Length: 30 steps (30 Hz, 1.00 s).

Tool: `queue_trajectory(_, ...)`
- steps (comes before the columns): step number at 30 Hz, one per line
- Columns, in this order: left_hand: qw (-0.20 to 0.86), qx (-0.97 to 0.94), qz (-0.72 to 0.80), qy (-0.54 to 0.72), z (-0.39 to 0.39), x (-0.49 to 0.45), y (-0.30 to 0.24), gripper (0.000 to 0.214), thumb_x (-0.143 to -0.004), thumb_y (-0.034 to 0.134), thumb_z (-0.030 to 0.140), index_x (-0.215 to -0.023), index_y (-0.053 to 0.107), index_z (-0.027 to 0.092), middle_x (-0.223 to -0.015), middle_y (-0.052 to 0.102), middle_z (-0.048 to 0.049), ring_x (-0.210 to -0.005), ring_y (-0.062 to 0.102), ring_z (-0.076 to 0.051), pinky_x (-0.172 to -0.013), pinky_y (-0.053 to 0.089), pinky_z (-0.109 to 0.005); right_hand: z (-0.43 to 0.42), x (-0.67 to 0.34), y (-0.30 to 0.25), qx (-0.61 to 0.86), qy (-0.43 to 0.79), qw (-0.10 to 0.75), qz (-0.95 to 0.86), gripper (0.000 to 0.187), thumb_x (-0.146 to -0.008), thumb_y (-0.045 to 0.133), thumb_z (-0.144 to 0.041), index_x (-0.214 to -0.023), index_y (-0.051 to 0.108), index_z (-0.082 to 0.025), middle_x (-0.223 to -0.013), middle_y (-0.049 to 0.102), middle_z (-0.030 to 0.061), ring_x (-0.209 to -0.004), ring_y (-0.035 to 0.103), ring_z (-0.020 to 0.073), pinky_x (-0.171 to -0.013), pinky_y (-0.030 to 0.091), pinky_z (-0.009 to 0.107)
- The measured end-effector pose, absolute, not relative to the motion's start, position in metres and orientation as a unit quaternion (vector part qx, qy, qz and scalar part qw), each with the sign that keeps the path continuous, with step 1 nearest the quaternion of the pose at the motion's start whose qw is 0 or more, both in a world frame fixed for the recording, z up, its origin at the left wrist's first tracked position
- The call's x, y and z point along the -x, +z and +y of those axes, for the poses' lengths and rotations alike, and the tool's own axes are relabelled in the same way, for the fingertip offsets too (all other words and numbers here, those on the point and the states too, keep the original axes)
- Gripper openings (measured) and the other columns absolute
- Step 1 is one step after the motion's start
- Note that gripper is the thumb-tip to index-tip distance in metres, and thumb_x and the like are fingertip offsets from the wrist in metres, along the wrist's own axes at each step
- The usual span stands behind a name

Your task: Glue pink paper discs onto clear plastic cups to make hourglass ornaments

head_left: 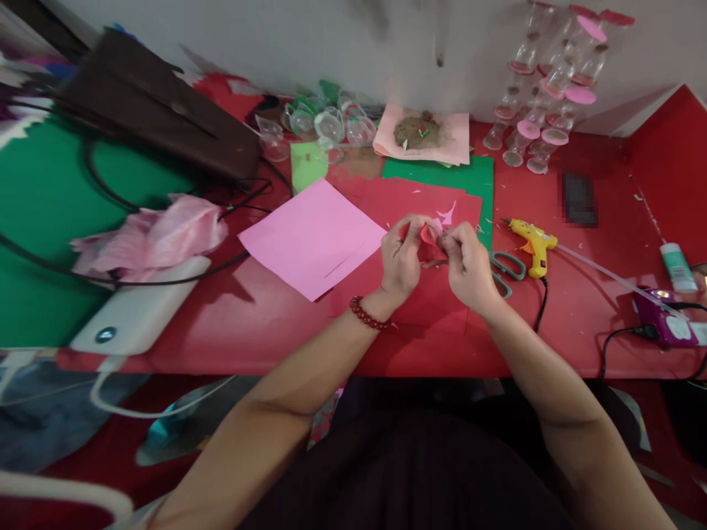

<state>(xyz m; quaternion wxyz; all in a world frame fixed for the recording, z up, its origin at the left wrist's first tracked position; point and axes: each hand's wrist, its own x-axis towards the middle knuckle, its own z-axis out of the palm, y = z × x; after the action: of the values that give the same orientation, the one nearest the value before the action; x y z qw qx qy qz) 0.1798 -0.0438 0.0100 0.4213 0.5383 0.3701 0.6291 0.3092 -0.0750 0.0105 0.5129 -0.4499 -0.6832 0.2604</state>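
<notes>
Between my two hands is a small curled piece of red paper (428, 235), held above red paper sheets on the table. My left hand (403, 254), with a beaded bracelet at the wrist, pinches its left side. The fingers of my right hand (465, 265) are closed at its right side; their tips are partly hidden. Just beyond the hands lie pink paper scraps (448, 215). A pink sheet (314, 239) lies to the left of my left hand. Grey-handled scissors (508, 266) rest beside my right hand, partly covered by it.
A yellow glue gun (533, 244) lies at right, its cord hanging over the front edge. Clear plastic cups (330, 125) and stacked cup towers (533, 125) stand at the back. A brown bag (160, 107), cables and a white device (141, 313) occupy the left.
</notes>
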Motion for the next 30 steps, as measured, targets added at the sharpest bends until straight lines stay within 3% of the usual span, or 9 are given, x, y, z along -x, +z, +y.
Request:
queue_trajectory(10, 0.509, -0.46, 0.351, 0.637, -0.044, -0.188, 0.01, 0.056, -0.099, 0.059, 0.069, -0.069, 0.066, 0.022, -0.071, 0.07, -0.0034, -0.074, 0.07, -0.018, -0.083, 0.059, -0.035, -0.076, -0.308, 0.009, 0.471, 0.174, 0.503, -0.704, 0.021, -0.111, 0.04, -0.037, -0.093, 0.039, -0.028, -0.079, 0.057, -0.001, -0.066, 0.053, 0.0137, -0.062, 0.043, 0.028)
queue_trajectory(17, 0.517, -0.433, 0.369, 0.64, -0.042, -0.185, 0.018, 0.054, -0.103, 0.058, 0.063, -0.068, 0.067, 0.022, -0.071, 0.07, -0.0038, -0.074, 0.069, -0.017, -0.081, 0.057, -0.032, -0.077, -0.306, 0.008, 0.452, 0.212, 0.5, -0.708, 0.021, -0.112, 0.038, -0.036, -0.092, 0.035, -0.028, -0.086, 0.055, 0.0005, -0.069, 0.06, 0.0135, -0.064, 0.05, 0.028)
queue_trajectory(22, 0.559, -0.393, 0.365, 0.633, -0.043, -0.185, 0.023, 0.044, -0.103, 0.063, 0.046, -0.065, 0.065, 0.023, -0.072, 0.068, -0.0032, -0.074, 0.067, -0.017, -0.069, 0.054, -0.028, -0.077, -0.308, 0.012, 0.453, 0.261, 0.487, -0.7, 0.02, -0.111, 0.038, -0.036, -0.093, 0.035, -0.028, -0.087, 0.057, 0.0014, -0.075, 0.068, 0.0152, -0.064, 0.053, 0.027)
queue_trajectory(27, 0.627, -0.214, 0.405, 0.63, -0.028, -0.179, 0.025, 0.035, -0.101, 0.049, 0.018, -0.069, 0.062, 0.021, -0.069, 0.061, -0.0004, -0.056, 0.053, -0.01, -0.049, 0.037, -0.023, -0.08, -0.306, 0.014, 0.449, 0.247, 0.486, -0.709, 0.018, -0.11, 0.038, -0.032, -0.092, 0.037, -0.028, -0.084, 0.064, 0.0014, -0.074, 0.071, 0.0148, -0.067, 0.054, 0.028)
queue_trajectory(30, 0.608, -0.208, 0.402, 0.652, -0.022, -0.175, 0.027, 0.032, -0.102, 0.05, 0.016, -0.073, 0.062, 0.02, -0.072, 0.059, 0.0009, -0.054, 0.051, -0.008, -0.047, 0.034, -0.021, -0.081, -0.306, 0.017, 0.481, 0.244, 0.489, -0.686, 0.021, -0.108, 0.043, -0.034, -0.089, 0.04, -0.027, -0.075, 0.066, -0.0009, -0.066, 0.069, 0.0144, -0.066, 0.051, 0.029)
